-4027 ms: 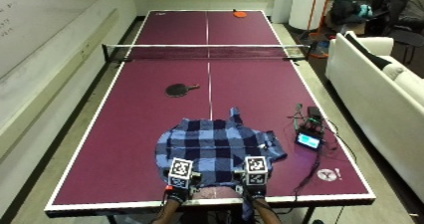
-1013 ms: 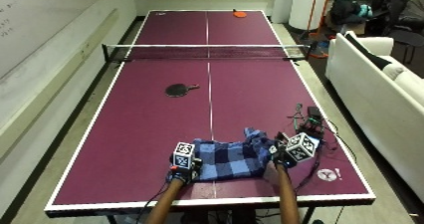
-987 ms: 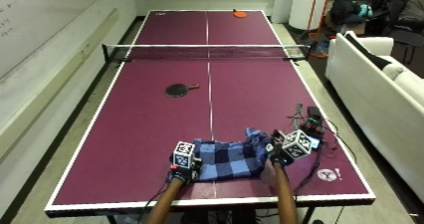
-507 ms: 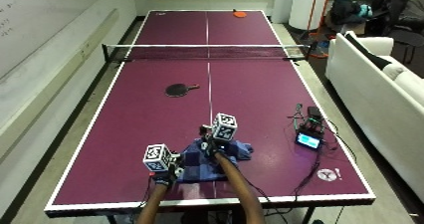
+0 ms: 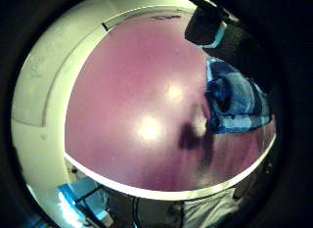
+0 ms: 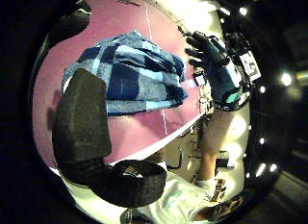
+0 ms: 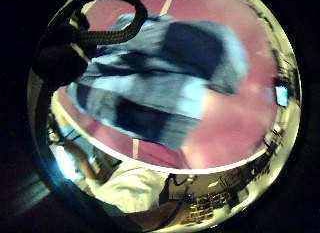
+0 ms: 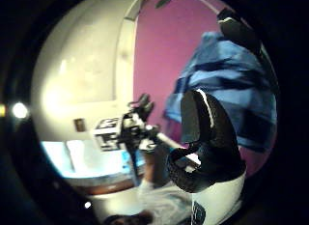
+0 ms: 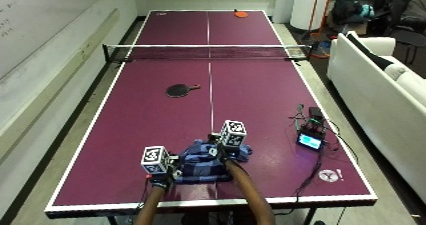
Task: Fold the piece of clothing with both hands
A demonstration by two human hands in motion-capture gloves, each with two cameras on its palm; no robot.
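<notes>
Outside view: the folded blue plaid shirt lies between both hands, right hand nearer, fingers spread; left hand's grip is unclear.

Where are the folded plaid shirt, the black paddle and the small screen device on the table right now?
plaid shirt (image 9: 200, 161): outside view, on the bundled blue cloth between the two hands.
black paddle (image 9: 178, 90): outside view, on the round blade.
screen device (image 9: 309, 141): outside view, on its lit blue display, near the table's right edge.
</notes>
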